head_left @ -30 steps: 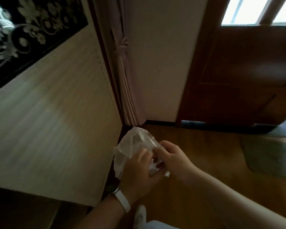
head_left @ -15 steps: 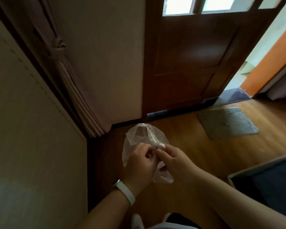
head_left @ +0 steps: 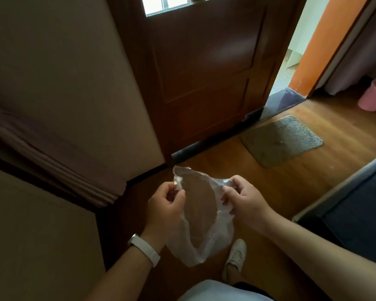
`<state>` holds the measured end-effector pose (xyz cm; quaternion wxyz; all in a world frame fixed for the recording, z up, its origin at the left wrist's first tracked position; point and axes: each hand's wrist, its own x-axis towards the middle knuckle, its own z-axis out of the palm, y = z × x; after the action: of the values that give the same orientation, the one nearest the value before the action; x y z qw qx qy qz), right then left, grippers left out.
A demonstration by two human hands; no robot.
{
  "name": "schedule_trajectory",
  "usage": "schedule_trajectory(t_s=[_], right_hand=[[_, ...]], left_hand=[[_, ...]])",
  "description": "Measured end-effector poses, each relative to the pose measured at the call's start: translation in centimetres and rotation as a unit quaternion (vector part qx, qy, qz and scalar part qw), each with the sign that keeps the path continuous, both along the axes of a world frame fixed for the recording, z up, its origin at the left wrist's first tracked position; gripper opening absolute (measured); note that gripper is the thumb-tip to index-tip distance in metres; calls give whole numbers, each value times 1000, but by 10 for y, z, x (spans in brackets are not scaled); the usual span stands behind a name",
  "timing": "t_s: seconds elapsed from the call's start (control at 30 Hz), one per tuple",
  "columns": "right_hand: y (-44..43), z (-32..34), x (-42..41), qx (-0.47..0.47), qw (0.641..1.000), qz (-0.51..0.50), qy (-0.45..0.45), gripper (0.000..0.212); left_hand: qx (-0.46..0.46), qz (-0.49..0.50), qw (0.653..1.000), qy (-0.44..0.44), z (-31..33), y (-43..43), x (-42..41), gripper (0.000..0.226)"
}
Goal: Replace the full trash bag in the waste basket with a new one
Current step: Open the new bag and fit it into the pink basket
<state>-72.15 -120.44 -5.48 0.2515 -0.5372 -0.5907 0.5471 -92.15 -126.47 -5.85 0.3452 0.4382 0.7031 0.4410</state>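
A thin clear plastic trash bag [head_left: 213, 240] hangs in front of me with its mouth pulled open. My left hand [head_left: 164, 208] pinches the left side of the bag's rim. On the other side, my right hand [head_left: 243, 200] pinches the rim, and the two hands are held apart. A pink waste basket [head_left: 374, 95] stands on the floor at the far right, beside a curtain, well away from both hands.
A dark wooden door [head_left: 204, 68] stands ahead, with an open doorway to its right. A grey doormat [head_left: 280, 140] lies on the wooden floor. A dark blue piece of furniture [head_left: 356, 209] is at the right. Wall and curtain [head_left: 52, 155] fill the left. My white shoe [head_left: 236, 257] is below the bag.
My hands have drawn apart and spread the bag's mouth open; earlier they were close together on the crumpled bag. My view has turned right, bringing the doorway and pink basket into sight.
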Motion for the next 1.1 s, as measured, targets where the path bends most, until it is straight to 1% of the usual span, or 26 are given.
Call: schedule_trajectory(t_s=[0.07,0.17,0.33,0.47,0.63,0.73,0.87,1.0,1.1], right_hand=[[28,-2,22,3,1000,20,8,9],[71,0,56,20,999,43,5,10],[137,4,112,103,991,60,-61,11],[182,7,152,144,983,56,-97,9],[225,3,197,181,974,33,-136,7],[250,-2,218,179,971,0,-157,7],[281,-9,237,145,976,-67,-149,9],[312,-21,244,125,969,-149,-154,8],[338,-25,243,113,956,-210,-171,8]], left_hand=[[-2,-9,1000,-4,3,30,15,13],[-2,-36,999,-4,6,78,40,11],[29,-64,997,8,14,150,83,15],[42,-107,993,20,17,201,113,12],[45,-140,988,40,16,263,140,14],[42,-163,985,44,10,305,153,9],[34,-195,980,19,-2,362,171,4],[35,-234,972,1,-16,426,184,9],[34,-272,962,-3,-24,477,189,12]])
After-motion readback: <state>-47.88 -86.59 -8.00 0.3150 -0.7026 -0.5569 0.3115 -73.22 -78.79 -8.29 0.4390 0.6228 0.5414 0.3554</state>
